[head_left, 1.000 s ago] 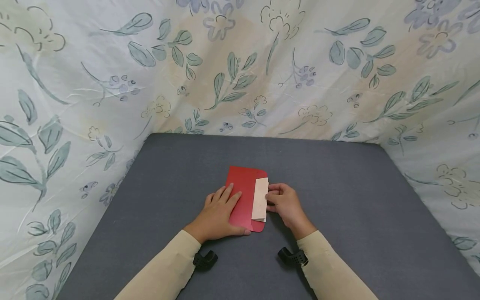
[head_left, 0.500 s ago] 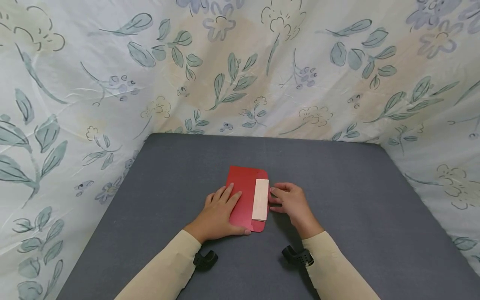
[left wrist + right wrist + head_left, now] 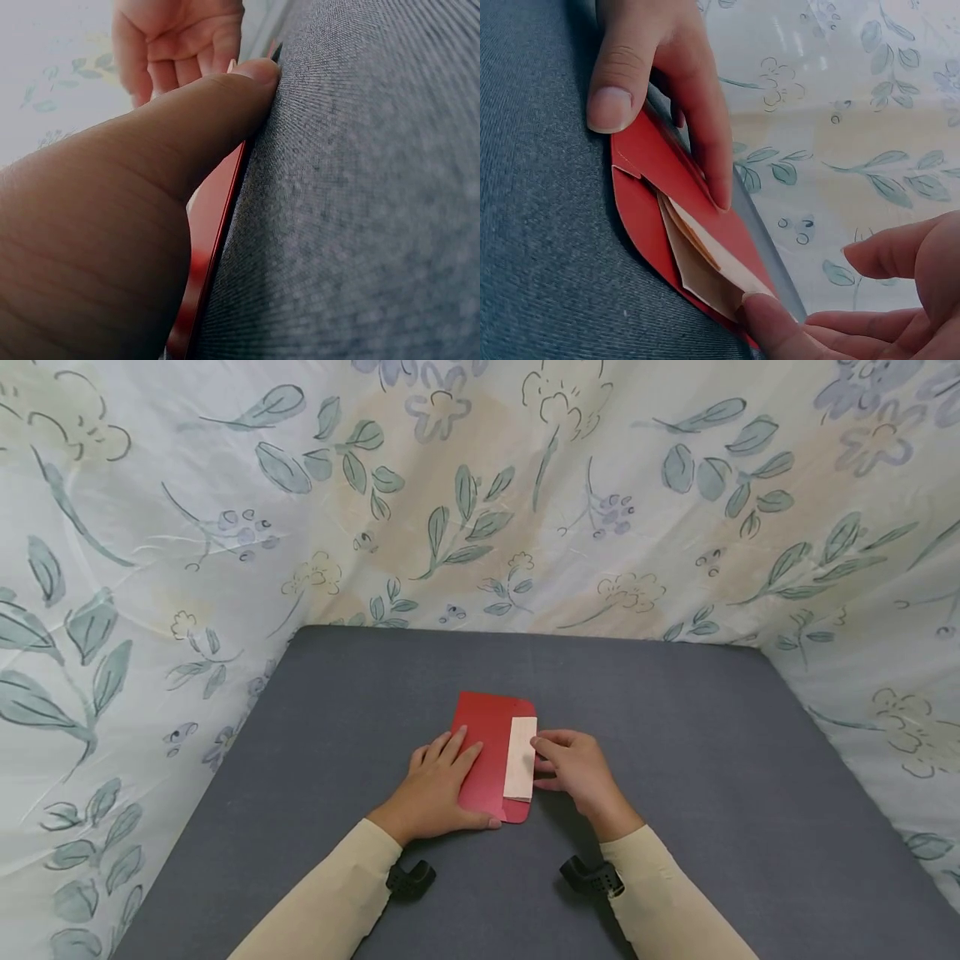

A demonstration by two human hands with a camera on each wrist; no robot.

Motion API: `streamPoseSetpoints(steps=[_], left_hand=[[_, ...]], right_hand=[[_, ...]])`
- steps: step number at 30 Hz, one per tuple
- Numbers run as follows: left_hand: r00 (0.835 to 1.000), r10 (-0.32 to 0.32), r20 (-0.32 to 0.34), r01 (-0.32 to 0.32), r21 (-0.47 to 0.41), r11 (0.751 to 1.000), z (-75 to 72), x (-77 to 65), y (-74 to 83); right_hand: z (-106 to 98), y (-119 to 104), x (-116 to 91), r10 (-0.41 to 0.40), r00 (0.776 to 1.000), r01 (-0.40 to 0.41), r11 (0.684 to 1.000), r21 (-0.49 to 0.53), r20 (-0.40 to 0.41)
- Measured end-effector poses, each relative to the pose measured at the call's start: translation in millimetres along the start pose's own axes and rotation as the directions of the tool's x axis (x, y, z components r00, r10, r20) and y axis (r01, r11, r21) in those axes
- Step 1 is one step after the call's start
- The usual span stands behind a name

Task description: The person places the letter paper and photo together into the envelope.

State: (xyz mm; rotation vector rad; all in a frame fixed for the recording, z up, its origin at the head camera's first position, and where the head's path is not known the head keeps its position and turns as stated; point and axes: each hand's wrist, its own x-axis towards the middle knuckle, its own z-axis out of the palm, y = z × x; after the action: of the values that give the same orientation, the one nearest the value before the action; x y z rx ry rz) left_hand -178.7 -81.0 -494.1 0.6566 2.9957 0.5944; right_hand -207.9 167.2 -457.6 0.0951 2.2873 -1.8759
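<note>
A red paper envelope point(image 3: 487, 722) lies on the table, its rounded flap spread to the right. A folded cream paper point(image 3: 521, 760) sticks out of its mouth; in the right wrist view the folded layers of the paper point(image 3: 712, 259) gape apart. My left hand point(image 3: 435, 789) rests spread on the envelope's left part, its thumb along the near edge. My right hand point(image 3: 581, 772) is at the paper's right edge. One fingertip point(image 3: 769, 319) touches that edge, while the other digits stay apart from it. No pinch is visible. The part of the paper inside the envelope is hidden.
Dark grey cloth point(image 3: 675, 735) covers the tabletop. Floral curtain fabric point(image 3: 465, 510) hangs behind and on both sides of the table. A black strap mount point(image 3: 411, 881) sits at the left wrist, and another black mount point(image 3: 592, 877) at the right.
Half a second ago my right hand drew back slightly to the right; now its fingertips are again at the paper's edge. The left hand and envelope stay in place.
</note>
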Motion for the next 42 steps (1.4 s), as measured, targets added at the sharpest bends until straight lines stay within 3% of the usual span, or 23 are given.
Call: streamPoseSetpoints(steps=[21,33,42], left_hand=[[1.000,0.001,-0.001,-0.001,0.000,1.000,-0.5,-0.6,-1.0],[1.000,0.007,0.001,-0.007,-0.006,1.000,0.6,2.1,-1.1],[1.000,-0.003,0.006,0.003,-0.008,1.000,-0.7,2.5,0.1]], right_hand=[[7,2,1,-0.023,0.995,0.014,0.995,0.095,0.100],[15,17,10,-0.034,0.999,0.034,0.999,0.041,-0.006],[18,16,11,-0.006,1.000,0.007,0.996,0.085,-0.005]])
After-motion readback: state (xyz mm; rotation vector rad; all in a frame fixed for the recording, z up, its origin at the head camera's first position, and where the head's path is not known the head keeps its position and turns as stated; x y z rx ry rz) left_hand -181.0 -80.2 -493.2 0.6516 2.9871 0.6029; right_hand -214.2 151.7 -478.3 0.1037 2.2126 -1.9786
